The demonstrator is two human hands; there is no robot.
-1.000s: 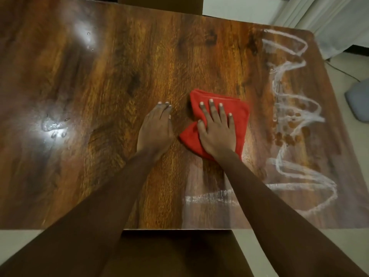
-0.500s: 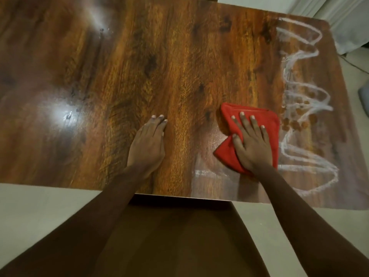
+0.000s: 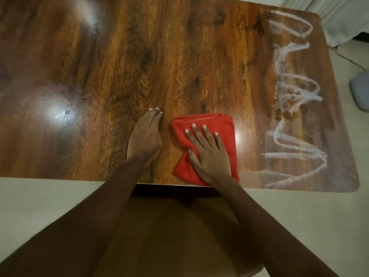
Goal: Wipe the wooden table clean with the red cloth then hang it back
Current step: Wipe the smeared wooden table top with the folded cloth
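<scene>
The wooden table point(image 3: 199, 56) fills the upper part of the head view. A folded red cloth point(image 3: 223, 124) lies near its front edge, and my right hand point(image 3: 207, 152) presses flat on it with fingers spread. My left hand point(image 3: 144, 138) rests flat on the bare wood just left of the cloth, holding nothing. White zigzag streaks point(image 3: 295, 140) cover the right end of the table, with small brown spots point(image 3: 287, 114) among them. The cloth sits to the left of the streaks, apart from them.
A brown chair seat point(image 3: 169, 226) stands under the table's front edge between my arms. Pale curtain fabric point(image 3: 339, 17) hangs at the back right. On the floor to the right lies a grey object point(image 3: 361, 92). A wet shine point(image 3: 65, 114) marks the table's left part.
My right hand slid the cloth right, then back left toward my left hand and the front edge. The white streak near the front edge is gone. My left hand stayed put.
</scene>
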